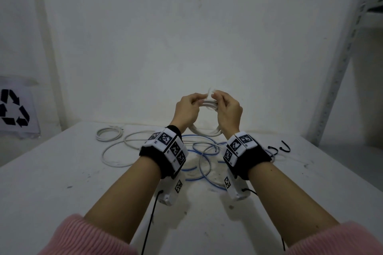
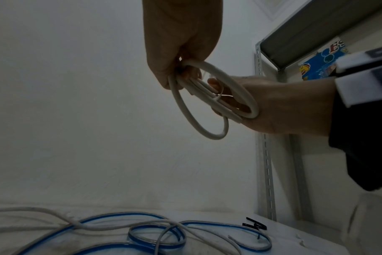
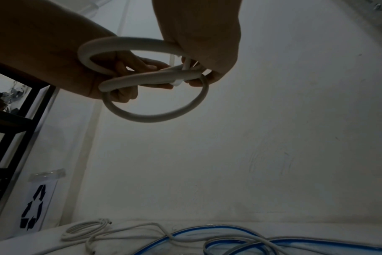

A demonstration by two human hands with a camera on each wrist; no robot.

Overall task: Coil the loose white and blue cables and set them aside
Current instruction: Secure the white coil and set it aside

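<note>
Head view: we see both hands raised above the tabletop (image 1: 62, 172), holding one white cable coil (image 1: 208, 103).
Left hand (image 1: 187, 107): fingers curled round the coil's loops.
Right hand (image 1: 228, 109): pinching the same coil, a thin white tie (image 3: 178, 82) at its fingertips.
Loose cables: white cable (image 1: 116, 151) and blue cable (image 1: 196, 178) sprawl on the tabletop; a small coiled white cable (image 1: 107, 133) lies far left.
Writing: recycling symbol sign (image 1: 14, 109) on the wall; a blue packet (image 2: 316, 63) shows red letters "ES".
Hooks: black hooks (image 1: 278, 148) lie at the right.
</note>
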